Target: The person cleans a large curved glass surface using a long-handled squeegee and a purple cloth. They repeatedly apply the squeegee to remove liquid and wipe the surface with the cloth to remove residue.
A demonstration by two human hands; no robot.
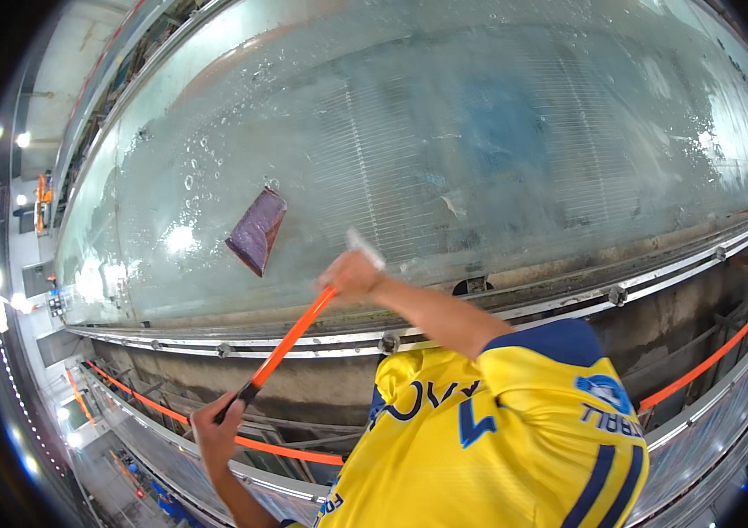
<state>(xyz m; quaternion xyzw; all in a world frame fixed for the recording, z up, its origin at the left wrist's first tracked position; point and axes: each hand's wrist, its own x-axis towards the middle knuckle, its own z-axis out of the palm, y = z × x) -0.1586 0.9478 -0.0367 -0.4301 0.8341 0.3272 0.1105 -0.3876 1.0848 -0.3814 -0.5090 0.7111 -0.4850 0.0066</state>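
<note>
My left hand [216,429] is closed around the black end of a long orange-handled tool [293,337]. Farther up, my right hand [353,275] grips its orange shaft, above the near edge of a large wet glass sheet [304,150]. A blurred white piece [364,250] shows just beyond my right hand; whether it is the tool's head or something separate, I cannot tell. On the glass, left of my right hand and apart from it, lies a wet purple-brown piece [257,231] like a folded cloth or pad.
Metal rails [550,308] run along the glass sheet's near edge, with round fittings on them. An orange strip [704,356] runs behind me to both sides. Water and bubbles [202,163] spread over the glass. A small pale scrap [453,205] lies near its middle.
</note>
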